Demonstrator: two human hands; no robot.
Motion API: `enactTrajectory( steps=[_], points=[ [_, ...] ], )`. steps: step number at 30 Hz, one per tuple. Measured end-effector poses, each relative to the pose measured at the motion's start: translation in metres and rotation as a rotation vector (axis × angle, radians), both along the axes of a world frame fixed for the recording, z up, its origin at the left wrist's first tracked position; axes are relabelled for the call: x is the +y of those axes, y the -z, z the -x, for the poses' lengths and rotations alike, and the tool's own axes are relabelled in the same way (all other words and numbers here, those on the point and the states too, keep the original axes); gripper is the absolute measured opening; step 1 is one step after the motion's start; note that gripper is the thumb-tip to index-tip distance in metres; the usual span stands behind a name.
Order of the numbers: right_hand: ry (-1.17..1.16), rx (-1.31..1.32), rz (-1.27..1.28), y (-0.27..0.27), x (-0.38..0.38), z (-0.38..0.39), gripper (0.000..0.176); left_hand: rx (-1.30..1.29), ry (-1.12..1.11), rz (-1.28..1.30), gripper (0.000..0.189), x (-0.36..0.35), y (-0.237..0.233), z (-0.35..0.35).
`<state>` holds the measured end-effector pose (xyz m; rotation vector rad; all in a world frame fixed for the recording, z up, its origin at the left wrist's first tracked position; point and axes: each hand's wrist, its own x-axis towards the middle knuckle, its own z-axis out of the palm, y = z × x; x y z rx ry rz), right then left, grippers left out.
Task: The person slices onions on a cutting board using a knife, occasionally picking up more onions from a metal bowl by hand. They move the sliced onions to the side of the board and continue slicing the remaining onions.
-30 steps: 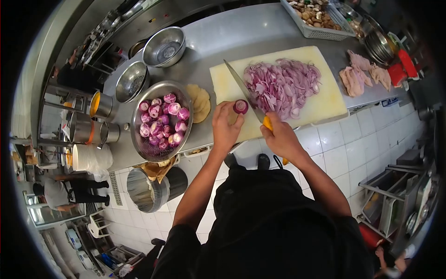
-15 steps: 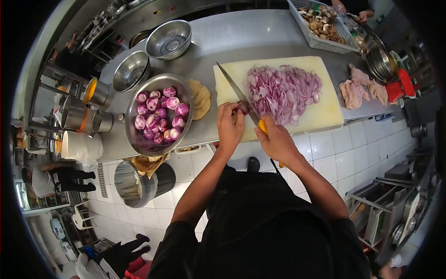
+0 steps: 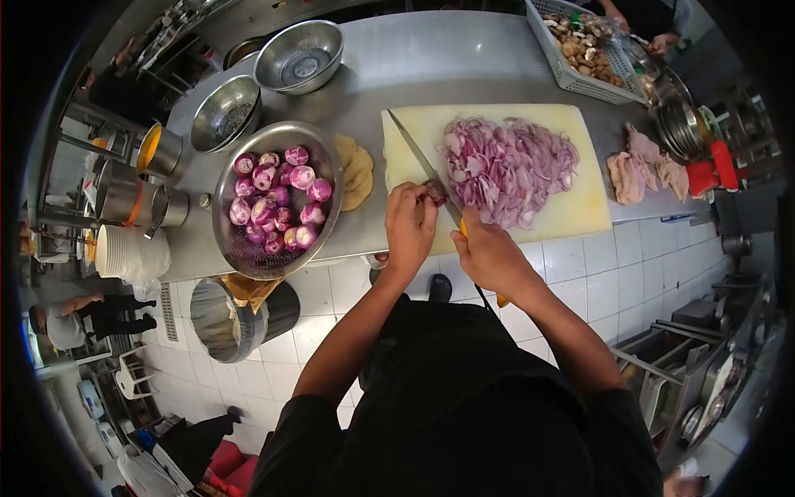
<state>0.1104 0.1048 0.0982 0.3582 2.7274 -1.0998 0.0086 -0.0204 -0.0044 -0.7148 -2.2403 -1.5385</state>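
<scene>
Under left hand (image 3: 410, 225): sm. purple onion (image 3: 436, 193), partly hidden.

Overhead light gives me a bright, even view. The steel counter (image 3: 447, 58) shows a soft sheen at upper centre, and the cutting board (image 3: 580, 211) looks nearly washed out. The left hand (image 3: 410, 224) and right hand (image 3: 489, 253) are crisp, unblurred. The fisheye lens bends the white tiles (image 3: 596, 273) at the edges; black corners ring the frame.

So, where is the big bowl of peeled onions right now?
In the head view, the bowl sits on the steel counter, left of the cutting board and the left hand, with a smaller bowl just behind it.
</scene>
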Motion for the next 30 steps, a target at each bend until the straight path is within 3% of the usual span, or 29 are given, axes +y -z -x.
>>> enactTrajectory(
  steps=[5, 8, 14, 20, 23, 26, 30],
  points=[
    [-0.005, -0.044, -0.021, -0.003, -0.003, 0.007, 0.03, -0.085, 0.019, -0.009, 0.019, -0.001, 0.0, -0.001],
    [-0.041, 0.064, -0.051, 0.045, -0.002, 0.023, 0.032, -0.087, 0.023, 0.005, 0.021, -0.003, 0.001, -0.003],
    [0.015, 0.007, 0.009, 0.045, 0.008, 0.027, 0.035, -0.035, 0.096, 0.045, 0.034, -0.002, -0.007, -0.002],
    [0.033, 0.098, 0.079, 0.068, 0.021, 0.023, 0.035, -0.062, 0.153, 0.084, 0.041, -0.002, -0.008, 0.006],
    [0.145, 0.278, 0.074, 0.07, 0.014, 0.012, 0.037, -0.06, 0.098, 0.132, 0.042, 0.0, -0.01, 0.015],
    [0.18, 0.144, 0.191, 0.028, 0.017, 0.006, 0.038, 0.042, 0.089, 0.226, 0.041, 0.005, -0.011, 0.049],
    [0.304, 0.152, 0.263, 0.006, 0.025, -0.011, 0.037, 0.138, 0.125, 0.374, 0.036, 0.018, -0.011, 0.096]
  ],
)
